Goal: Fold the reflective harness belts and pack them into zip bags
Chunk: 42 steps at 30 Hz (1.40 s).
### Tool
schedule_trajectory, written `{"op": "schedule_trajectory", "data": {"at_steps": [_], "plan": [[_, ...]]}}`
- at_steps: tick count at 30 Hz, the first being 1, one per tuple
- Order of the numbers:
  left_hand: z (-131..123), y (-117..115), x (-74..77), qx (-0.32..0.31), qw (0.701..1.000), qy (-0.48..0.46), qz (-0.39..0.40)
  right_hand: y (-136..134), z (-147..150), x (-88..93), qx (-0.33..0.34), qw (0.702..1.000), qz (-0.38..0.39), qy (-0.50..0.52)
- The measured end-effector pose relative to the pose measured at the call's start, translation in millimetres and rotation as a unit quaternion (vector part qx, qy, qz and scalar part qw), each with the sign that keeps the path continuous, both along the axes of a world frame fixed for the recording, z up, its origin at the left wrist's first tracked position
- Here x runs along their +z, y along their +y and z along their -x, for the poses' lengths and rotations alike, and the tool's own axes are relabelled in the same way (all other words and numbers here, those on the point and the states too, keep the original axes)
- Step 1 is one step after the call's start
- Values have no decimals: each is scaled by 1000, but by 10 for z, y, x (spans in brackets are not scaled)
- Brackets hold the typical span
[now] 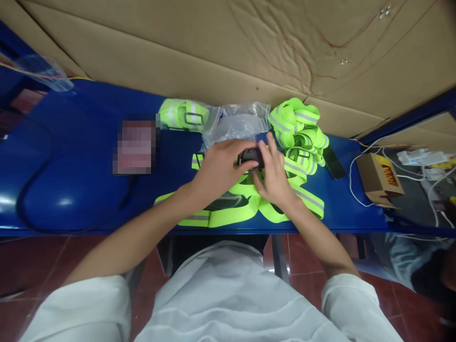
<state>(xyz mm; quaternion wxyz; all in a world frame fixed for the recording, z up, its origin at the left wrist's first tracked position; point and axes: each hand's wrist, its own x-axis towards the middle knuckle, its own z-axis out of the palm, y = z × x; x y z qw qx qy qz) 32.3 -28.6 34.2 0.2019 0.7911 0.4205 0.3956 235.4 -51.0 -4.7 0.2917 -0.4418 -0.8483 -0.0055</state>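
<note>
A neon yellow-green strap harness with grey reflective bands (235, 209) lies spread on the blue table (81, 156) right in front of me. My left hand (221, 166) and my right hand (274, 175) meet above it, both closed on a small black buckle (250, 156) attached to the straps. A crumpled clear plastic bag (237, 124) lies just behind my hands.
A heap of the same neon straps (301, 135) sits at the back right, and a bagged folded one (183, 114) at the back left. A black phone (334, 162), a small cardboard box (377, 178), white cables (359, 159) and a cardboard wall (228, 52) surround the spot.
</note>
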Motion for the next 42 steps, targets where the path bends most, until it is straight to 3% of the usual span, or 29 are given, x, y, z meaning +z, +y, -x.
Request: {"op": "schedule_trajectory", "data": {"at_steps": [4,10,15,19,22,27,30,33,36,42], "plan": [[121,61,276,-63,990,-104,67,17,-198,251,55,996,38,59],[236,87,794,-132,967,-196,97,18,-344,916,118,978,137,104],[143,78,1265,-127,960,-249,1,-37,-214,1480,109,979,94,145],[29,93,1512,-166,931,-324,20,-37,-157,1756,98,972,49,209],[-4,103,1540,-217,903,-356,102,32,-137,1816,66,953,11,294],[-46,152,1382,-226,914,-297,159,175,-45,1732,65,928,4,367],[-86,197,1310,-231,900,-330,168,211,-4,1704,44,929,22,366],[-82,257,1292,-245,855,-417,187,213,5,1732,94,941,109,307],[-56,320,1289,-276,802,-455,272,221,25,1752,165,934,179,260],[-120,383,1271,-226,758,-509,341,281,192,1636,159,910,203,325]]}}
